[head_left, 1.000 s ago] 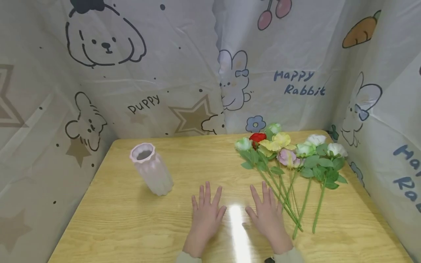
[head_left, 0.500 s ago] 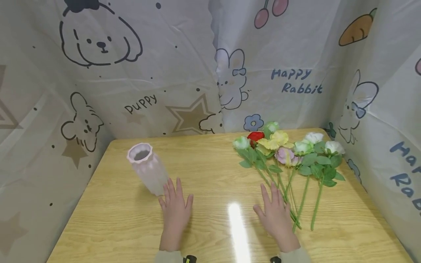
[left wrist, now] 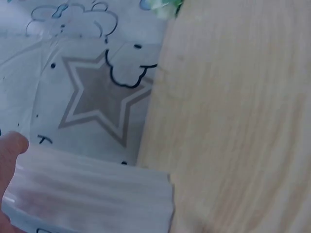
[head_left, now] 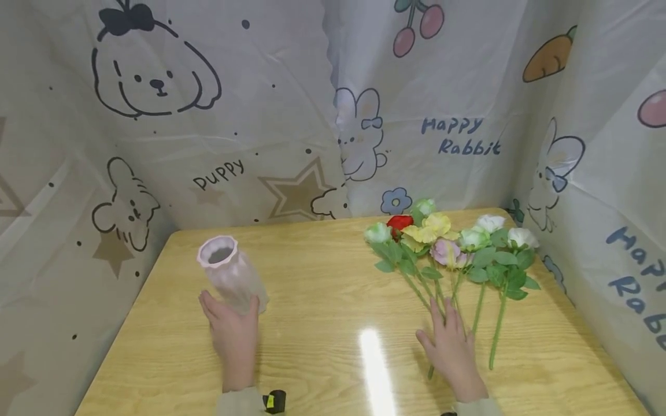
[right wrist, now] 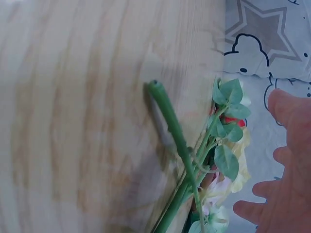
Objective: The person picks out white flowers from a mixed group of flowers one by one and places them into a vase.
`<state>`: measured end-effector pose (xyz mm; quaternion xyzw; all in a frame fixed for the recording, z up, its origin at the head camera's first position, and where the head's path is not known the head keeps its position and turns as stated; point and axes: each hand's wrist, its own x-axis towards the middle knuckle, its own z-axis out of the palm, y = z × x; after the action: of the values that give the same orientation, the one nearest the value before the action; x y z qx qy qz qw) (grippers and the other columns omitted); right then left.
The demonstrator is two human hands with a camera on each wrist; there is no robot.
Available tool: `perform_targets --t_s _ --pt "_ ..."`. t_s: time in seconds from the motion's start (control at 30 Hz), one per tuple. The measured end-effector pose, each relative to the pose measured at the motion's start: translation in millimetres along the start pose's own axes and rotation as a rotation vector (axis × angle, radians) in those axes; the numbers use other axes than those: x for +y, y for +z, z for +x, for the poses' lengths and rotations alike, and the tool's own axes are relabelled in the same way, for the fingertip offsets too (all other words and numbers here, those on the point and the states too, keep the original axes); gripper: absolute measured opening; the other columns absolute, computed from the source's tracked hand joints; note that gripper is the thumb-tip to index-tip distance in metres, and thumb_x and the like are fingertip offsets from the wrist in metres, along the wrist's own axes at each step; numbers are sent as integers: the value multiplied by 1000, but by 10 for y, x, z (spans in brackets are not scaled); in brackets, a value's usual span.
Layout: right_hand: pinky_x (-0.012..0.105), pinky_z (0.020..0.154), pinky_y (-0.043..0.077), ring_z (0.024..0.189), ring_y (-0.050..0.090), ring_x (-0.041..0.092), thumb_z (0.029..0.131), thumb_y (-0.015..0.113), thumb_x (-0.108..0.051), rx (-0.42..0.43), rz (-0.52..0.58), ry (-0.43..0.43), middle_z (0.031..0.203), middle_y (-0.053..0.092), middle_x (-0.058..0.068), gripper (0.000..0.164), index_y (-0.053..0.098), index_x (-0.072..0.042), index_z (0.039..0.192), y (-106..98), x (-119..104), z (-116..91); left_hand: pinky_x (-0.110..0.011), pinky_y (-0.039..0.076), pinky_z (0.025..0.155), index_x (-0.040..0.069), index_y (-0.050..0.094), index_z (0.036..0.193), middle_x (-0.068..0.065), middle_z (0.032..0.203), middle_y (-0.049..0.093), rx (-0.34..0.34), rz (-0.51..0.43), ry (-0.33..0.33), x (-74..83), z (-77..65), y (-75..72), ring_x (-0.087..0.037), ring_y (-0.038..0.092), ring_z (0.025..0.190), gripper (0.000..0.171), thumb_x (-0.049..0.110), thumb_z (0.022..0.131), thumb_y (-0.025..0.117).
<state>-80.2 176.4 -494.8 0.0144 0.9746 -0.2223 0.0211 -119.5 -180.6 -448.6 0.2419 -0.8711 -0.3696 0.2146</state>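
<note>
A pale pink vase (head_left: 236, 283) with a scalloped rim stands on the left of the table. My left hand (head_left: 234, 338) is at its near side, fingers straight along the left and thumb along the right. In the left wrist view, the thumb tip (left wrist: 17, 143) overlaps the vase's (left wrist: 97, 194) edge. My right hand (head_left: 452, 352) is over the crossed green stems of several artificial flowers, fingers extended. The right wrist view shows a stem (right wrist: 167, 114) with its cut end below the fingers (right wrist: 252, 211). Parts of the stems are hidden under that hand in the head view.
Red (head_left: 399, 224), yellow (head_left: 436, 226), lilac (head_left: 446, 252), green and white flower heads lie towards the far right of the wooden table (head_left: 312, 277). Two separate stems lie right of my right hand. A printed curtain (head_left: 281, 115) encloses the back and sides.
My left hand has moved left from mid-table to the vase, its fingers and thumb now either side. My right hand has shifted right, onto the stems. The view has tilted slightly; the vase stays put.
</note>
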Motion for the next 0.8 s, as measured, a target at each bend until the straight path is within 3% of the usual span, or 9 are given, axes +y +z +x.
perform_targets --t_s 0.13,0.23,0.3,0.43,0.53,0.7,0.8 --pt "78 94 12 131 12 51 88 43 -41 -23 11 27 148 1 27 73 4 -14 143 -4 48 1 -66 34 93 9 -9 141 -24 150 7 -26 -75 -100 6 220 -41 -55 35 116 113 57 69 63" --pt "78 94 13 131 12 51 88 43 -42 -26 10 34 148 1 27 73 3 -15 144 -3 64 -2 -69 29 94 13 -13 141 -21 151 6 -77 -74 -145 35 361 -84 -52 32 122 120 66 63 61" --pt "78 93 14 130 13 51 88 44 -42 -18 9 30 148 2 27 73 4 -14 143 -1 75 -3 -71 29 93 16 -12 142 -19 151 9 -103 -58 -138 52 438 -105 -49 31 125 121 69 61 61" --pt "78 92 16 130 14 51 88 44 -41 -4 3 29 148 3 27 74 4 -12 143 7 107 -23 -69 27 94 23 0 143 -16 144 31 -124 -46 -69 54 566 -130 -41 37 124 111 64 62 65" --pt "78 93 16 130 14 51 88 44 -41 -4 2 33 148 4 27 74 4 -13 143 3 124 -38 -71 18 95 23 9 143 -16 137 41 -157 -25 -41 42 628 -165 -39 37 124 107 63 61 66" --pt "77 94 14 130 13 51 88 43 -41 -19 9 59 148 4 26 73 5 -12 143 -34 139 -52 -77 6 95 13 9 142 -22 137 38 -282 57 -49 41 695 -246 -43 32 126 112 68 60 63" --pt "76 95 13 131 12 50 88 43 -42 -29 15 74 149 3 26 74 4 -12 143 -58 148 -56 -73 17 96 8 10 141 -22 138 37 -376 111 -43 46 742 -308 -42 35 124 113 70 61 60"
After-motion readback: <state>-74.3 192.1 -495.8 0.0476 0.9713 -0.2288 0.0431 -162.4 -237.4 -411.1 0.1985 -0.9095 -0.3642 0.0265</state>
